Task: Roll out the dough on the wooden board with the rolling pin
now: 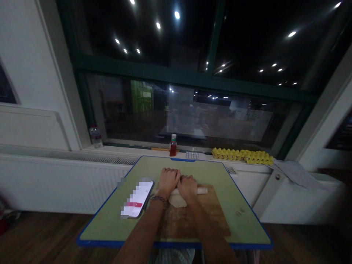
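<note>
My left hand (169,180) and my right hand (188,186) are side by side over a wooden cutting board (213,218), fingers curled over a pale rolling pin (202,190). One end of the pin sticks out to the right of my right hand; its middle is hidden under both hands. A flat, light piece of dough (177,201) lies on the board just on my side of the pin, partly covered by my hands. A beaded bracelet circles my left wrist.
The board lies on a small green table (110,227) with a blue rim. A lit phone (141,196) rests left of my arm. Along the windowsill stand a sauce bottle (173,146), a clear plastic bottle (95,137) and yellow egg cartons (242,155). A radiator (55,187) runs behind the table.
</note>
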Tool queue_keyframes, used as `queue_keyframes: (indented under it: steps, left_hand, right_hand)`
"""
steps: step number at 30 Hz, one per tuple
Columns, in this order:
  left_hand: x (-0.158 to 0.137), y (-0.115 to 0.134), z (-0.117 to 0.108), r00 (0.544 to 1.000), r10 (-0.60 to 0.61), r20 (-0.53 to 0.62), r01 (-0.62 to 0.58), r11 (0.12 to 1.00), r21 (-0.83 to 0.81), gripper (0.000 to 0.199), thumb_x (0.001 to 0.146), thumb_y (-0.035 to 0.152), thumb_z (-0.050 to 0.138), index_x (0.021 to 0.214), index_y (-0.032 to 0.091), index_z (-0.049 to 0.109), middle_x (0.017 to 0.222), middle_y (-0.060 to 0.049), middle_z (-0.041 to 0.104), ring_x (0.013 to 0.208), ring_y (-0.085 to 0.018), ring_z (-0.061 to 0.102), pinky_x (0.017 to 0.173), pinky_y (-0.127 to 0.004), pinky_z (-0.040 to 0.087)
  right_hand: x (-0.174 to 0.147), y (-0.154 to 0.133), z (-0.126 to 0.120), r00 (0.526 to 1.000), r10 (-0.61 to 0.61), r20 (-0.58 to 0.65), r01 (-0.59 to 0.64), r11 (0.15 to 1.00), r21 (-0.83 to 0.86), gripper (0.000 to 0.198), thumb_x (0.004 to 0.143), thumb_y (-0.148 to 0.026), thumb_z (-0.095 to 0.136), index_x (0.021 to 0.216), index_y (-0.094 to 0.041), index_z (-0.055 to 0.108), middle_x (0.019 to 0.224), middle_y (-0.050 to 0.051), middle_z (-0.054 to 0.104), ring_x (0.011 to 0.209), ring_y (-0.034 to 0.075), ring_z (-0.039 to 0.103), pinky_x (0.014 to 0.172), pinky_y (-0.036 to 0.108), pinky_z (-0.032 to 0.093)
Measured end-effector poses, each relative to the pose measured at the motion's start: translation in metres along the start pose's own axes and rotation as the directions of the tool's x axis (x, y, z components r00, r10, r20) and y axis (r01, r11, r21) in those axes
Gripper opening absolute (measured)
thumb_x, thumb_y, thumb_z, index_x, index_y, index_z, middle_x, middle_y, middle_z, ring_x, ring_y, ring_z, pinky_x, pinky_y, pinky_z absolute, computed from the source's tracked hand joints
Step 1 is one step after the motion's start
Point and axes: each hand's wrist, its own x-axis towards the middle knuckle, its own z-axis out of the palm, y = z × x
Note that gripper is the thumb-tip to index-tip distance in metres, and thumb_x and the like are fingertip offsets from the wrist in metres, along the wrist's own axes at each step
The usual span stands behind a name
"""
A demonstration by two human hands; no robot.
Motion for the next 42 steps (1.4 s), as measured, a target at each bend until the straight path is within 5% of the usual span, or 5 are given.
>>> queue_keyframes:
  steps: [18,42]
  left_hand:
    - [-0.003,0.0,0.001,0.998,-0.051,-0.046,0.052,0.998,0.039,0.043,0.098,0.027,0.032,0.082,0.015,0.069,0.085,-0.011,0.074,0.084,-0.025,0.066,0.081,-0.04,0.036]
    - [0.0,-0.008,0.011,0.995,-0.047,0.093,0.039,0.995,0.093,0.033,0.098,0.026,0.034,0.103,0.016,0.066,0.095,-0.012,0.072,0.089,-0.025,0.066,0.08,-0.039,0.039]
  right_hand:
    - [0.007,-0.004,-0.005,0.992,0.093,0.089,-0.091,0.995,-0.026,0.042,0.097,-0.035,0.036,0.108,-0.013,0.07,0.115,0.021,0.066,0.113,0.031,0.057,0.088,0.04,0.042]
    - [0.024,-0.002,0.005,0.981,0.146,0.131,-0.15,0.988,0.025,0.05,0.096,-0.042,0.033,0.112,-0.012,0.07,0.118,0.019,0.065,0.117,0.032,0.053,0.092,0.042,0.04]
